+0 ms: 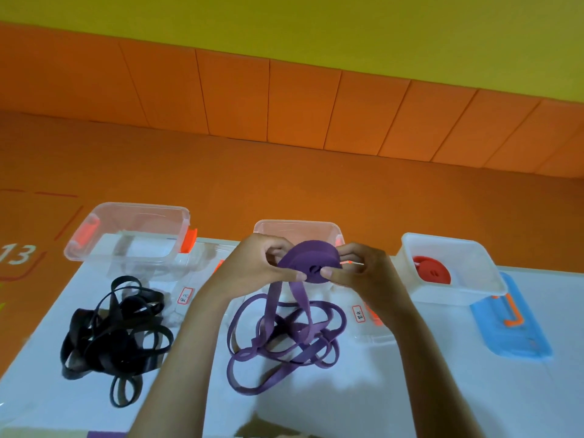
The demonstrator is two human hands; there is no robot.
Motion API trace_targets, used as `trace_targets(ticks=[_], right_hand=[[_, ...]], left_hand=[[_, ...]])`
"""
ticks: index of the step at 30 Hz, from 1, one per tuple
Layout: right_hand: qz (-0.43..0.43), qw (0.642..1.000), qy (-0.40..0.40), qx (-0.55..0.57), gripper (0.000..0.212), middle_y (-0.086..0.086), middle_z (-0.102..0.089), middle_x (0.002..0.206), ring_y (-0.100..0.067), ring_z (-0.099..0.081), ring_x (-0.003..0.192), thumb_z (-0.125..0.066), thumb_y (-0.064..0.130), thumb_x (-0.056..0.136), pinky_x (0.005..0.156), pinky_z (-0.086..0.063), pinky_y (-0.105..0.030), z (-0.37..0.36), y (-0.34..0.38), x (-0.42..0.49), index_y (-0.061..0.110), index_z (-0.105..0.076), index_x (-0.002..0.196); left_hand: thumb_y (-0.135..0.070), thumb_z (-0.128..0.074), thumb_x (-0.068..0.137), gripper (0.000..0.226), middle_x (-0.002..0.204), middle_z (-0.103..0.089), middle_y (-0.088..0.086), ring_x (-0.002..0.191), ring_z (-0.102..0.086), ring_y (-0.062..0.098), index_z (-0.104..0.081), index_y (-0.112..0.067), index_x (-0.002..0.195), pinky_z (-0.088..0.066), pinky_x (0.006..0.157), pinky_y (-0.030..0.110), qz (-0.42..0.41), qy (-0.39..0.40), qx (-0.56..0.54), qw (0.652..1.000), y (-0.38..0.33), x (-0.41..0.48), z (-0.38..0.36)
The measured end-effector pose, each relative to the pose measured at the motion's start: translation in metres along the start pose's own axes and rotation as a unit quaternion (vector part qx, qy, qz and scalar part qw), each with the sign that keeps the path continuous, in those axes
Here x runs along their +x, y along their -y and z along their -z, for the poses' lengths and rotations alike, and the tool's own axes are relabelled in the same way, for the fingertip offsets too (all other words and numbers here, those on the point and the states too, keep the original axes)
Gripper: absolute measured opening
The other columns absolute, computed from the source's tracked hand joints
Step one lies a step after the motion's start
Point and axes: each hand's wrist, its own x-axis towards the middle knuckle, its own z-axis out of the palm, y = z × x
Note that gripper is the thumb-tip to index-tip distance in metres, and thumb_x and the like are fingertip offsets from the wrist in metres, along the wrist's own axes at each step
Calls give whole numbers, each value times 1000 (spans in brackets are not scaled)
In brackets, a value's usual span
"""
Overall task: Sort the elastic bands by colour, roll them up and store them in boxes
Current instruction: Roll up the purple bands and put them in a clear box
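Both hands hold a half-wound roll of purple band [311, 259] above the table. My left hand [259, 267] pinches its left side and my right hand [363, 273] pinches its right side. Two purple strands hang from the roll down to a loose purple tangle [284, 346] on the white table. A tangle of black bands [117, 336] lies to the left. A rolled red band [431, 273] sits inside the white box [474, 279] at the right. A clear box [132, 229] stands behind the black bands. Another clear box [300, 227] is partly hidden behind my hands.
A blue lid [512, 320] with an orange clip lies to the right of the white box. Clear lids with small labels [185, 295] lie flat near the boxes. The white table [410, 390] ends at an orange floor and padded wall behind.
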Motion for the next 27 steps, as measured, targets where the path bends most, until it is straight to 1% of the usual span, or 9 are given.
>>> trace_targets(ticks=[3,6,8,10,13,17,20,23,27], right_hand=[[25,997,33,-59,33,16,-81,103,-7,-76,99,-89,27,83,85,-62,-23,2,1,1,31,-73,112],[36,998,29,-42,22,18,-80,100,-7,-76,98,-81,35,87,81,-60,-20,2,6,2,34,-73,107],[27,999,32,-1,21,9,-80,102,-15,-76,101,-75,36,87,83,-63,-27,3,5,1,29,-71,107],[16,998,51,16,23,2,-80,104,-22,-76,104,-75,32,89,87,-64,-35,6,1,0,22,-70,110],[-11,996,80,-48,26,8,-79,107,-16,-74,106,-78,34,89,93,-64,-38,11,-7,-1,25,-69,112],[32,989,79,-124,38,20,-73,120,-2,-68,113,-78,39,92,93,-60,-22,7,-6,-2,35,-63,126],[69,989,44,-122,28,25,-74,108,-5,-72,105,-78,44,90,85,-63,-22,1,2,-1,44,-65,114],[75,997,2,-29,19,17,-78,101,-13,-76,100,-77,49,85,76,-64,-26,-4,11,-1,52,-69,102],[101,991,-9,88,18,-4,-81,99,-27,-79,93,-75,34,89,75,-65,-35,-9,11,-4,28,-73,106]], left_hand=[[-21,-95,77,21,89,-80,-6,82,-74,17,-82,-26,93,-61,82,41,4,9,33,999,4,1,-4],[-27,-92,78,20,94,-80,-11,91,-74,10,-80,-31,93,-57,87,27,-22,-8,32,999,7,0,-9],[-28,-91,79,22,98,-80,-14,96,-74,7,-78,-35,96,-54,86,16,-32,-34,-2,999,8,-3,-11],[-25,-91,79,25,96,-79,-13,93,-75,7,-79,-35,98,-56,83,18,-25,-46,-44,998,9,-6,-13],[-23,-92,78,27,95,-80,-9,90,-76,12,-79,-32,101,-59,79,24,-17,-54,-72,996,12,-9,-18],[-29,-95,75,29,94,-79,-10,86,-75,10,-79,-35,98,-59,78,21,-27,-72,-42,996,9,-11,-17],[-33,-94,75,30,97,-79,-15,92,-75,7,-78,-40,100,-57,83,18,-51,-77,3,996,3,-11,-13],[-35,-93,77,31,101,-79,-18,97,-75,4,-77,-38,103,-54,85,12,-70,-109,-7,992,-1,-11,-14],[-38,-93,77,26,95,-80,-13,88,-75,7,-76,-39,96,-58,80,19,-13,-59,-2,998,-4,-14,-9]])
